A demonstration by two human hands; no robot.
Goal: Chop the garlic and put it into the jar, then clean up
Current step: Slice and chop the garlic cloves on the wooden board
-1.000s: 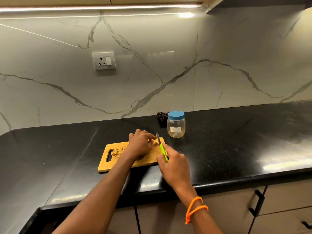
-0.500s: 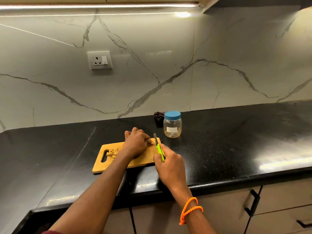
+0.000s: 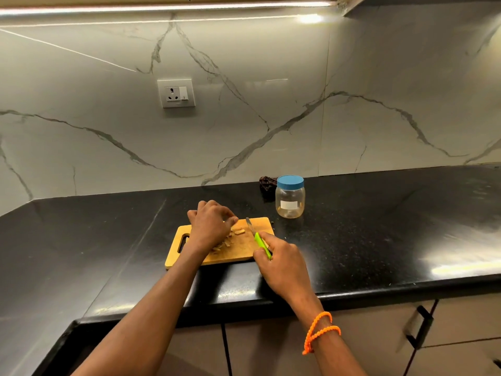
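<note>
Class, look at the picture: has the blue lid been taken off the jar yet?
No: the blue lid sits on top of the jar, which stands on the counter beyond the cutting board.

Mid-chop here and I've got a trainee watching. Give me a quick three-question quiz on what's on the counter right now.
1. True or false: the jar has its blue lid on.
2. Which hand grips the green-handled knife? A) left hand B) right hand
3. Fill in: the garlic pieces lie on the wooden ____.

Key: 1 true. 2 B. 3 cutting board.
</note>
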